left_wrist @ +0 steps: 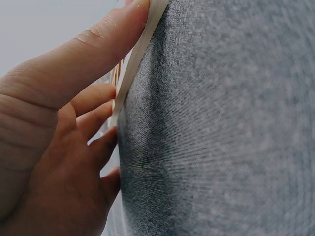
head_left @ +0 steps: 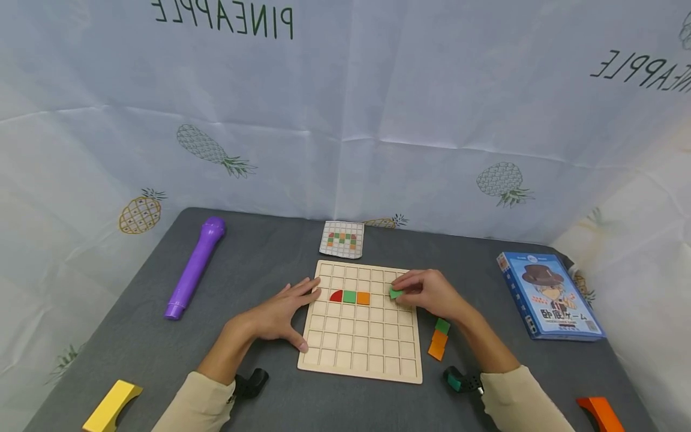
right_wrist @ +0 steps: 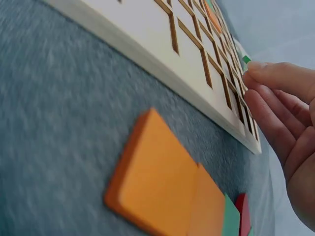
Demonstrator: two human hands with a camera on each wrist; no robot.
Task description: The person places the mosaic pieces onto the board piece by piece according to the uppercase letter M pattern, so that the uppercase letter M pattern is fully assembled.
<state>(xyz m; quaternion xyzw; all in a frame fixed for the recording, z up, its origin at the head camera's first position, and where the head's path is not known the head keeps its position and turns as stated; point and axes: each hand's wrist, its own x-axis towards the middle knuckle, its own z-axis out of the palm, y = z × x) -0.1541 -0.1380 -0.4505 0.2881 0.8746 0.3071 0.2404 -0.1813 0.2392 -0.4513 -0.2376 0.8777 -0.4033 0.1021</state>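
A wooden grid board (head_left: pixel 356 342) lies on the grey table; a red quarter-round piece (head_left: pixel 336 296), a green square (head_left: pixel 349 297) and an orange square (head_left: pixel 363 298) sit side by side in one row. My left hand (head_left: pixel 278 312) rests at the board's left edge, thumb and fingers spread against it; the left wrist view shows the thumb (left_wrist: pixel 98 46) on the rim. Over the board's right side, my right hand (head_left: pixel 429 294) pinches a green piece (head_left: pixel 396 293) between thumb and fingers, also visible in the right wrist view.
Orange pieces (head_left: pixel 437 344) and a green one lie right of the board. Behind it is a pattern card (head_left: pixel 342 239). A purple microphone (head_left: pixel 195 267) lies left, a blue box (head_left: pixel 550 295) right, a yellow block (head_left: pixel 112 406) and an orange block (head_left: pixel 601 413) at the front.
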